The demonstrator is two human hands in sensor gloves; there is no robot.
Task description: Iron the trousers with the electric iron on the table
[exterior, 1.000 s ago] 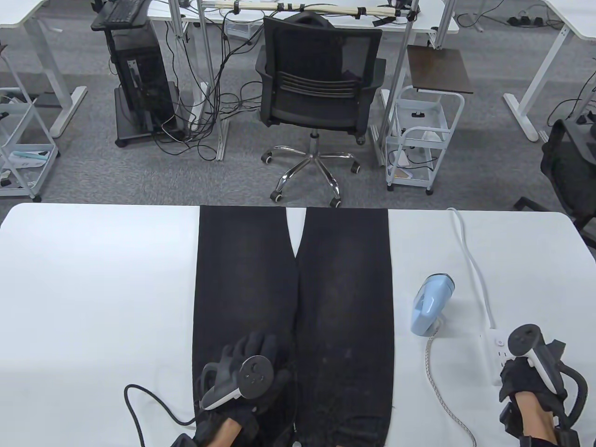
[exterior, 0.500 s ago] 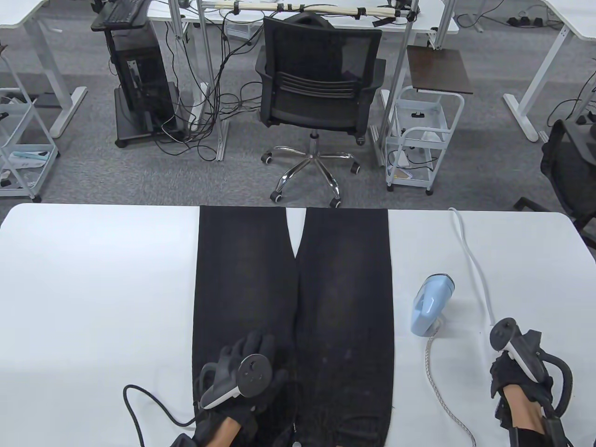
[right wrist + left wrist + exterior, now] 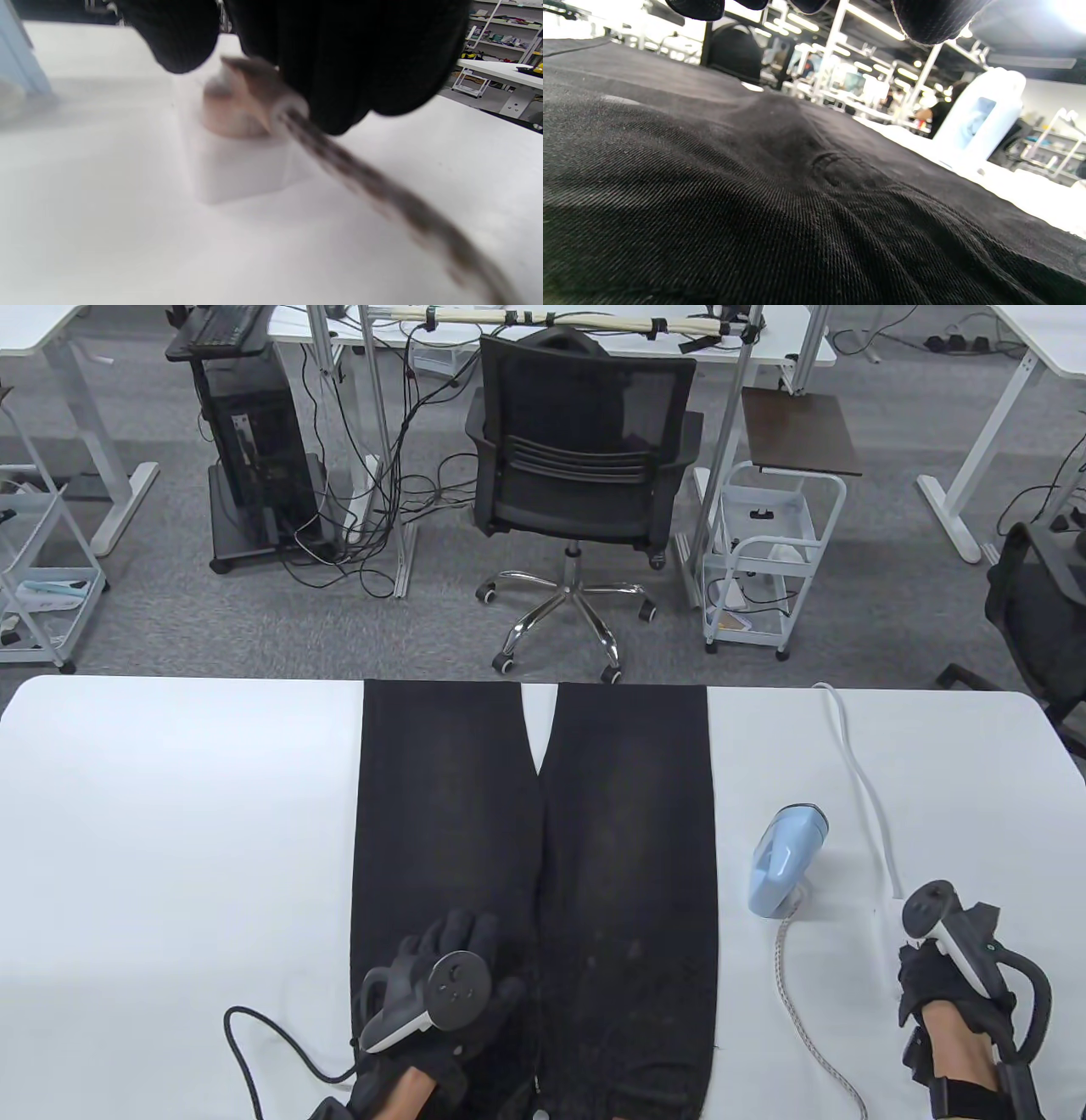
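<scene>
- Two hands: your left hand [image 3: 441, 984] rests flat, fingers spread, on the black trousers [image 3: 594, 831] near the desk's [image 3: 170, 814] front edge.
- Your right hand [image 3: 950, 984] holds the iron's plug [image 3: 254, 97] at the power strip [image 3: 237, 169].

Beyond our fingertips, past the far table edge, we see a black office chair [image 3: 583, 466], a white wire cart [image 3: 768, 560], and a black computer tower [image 3: 254, 458] trailing cables.
</scene>
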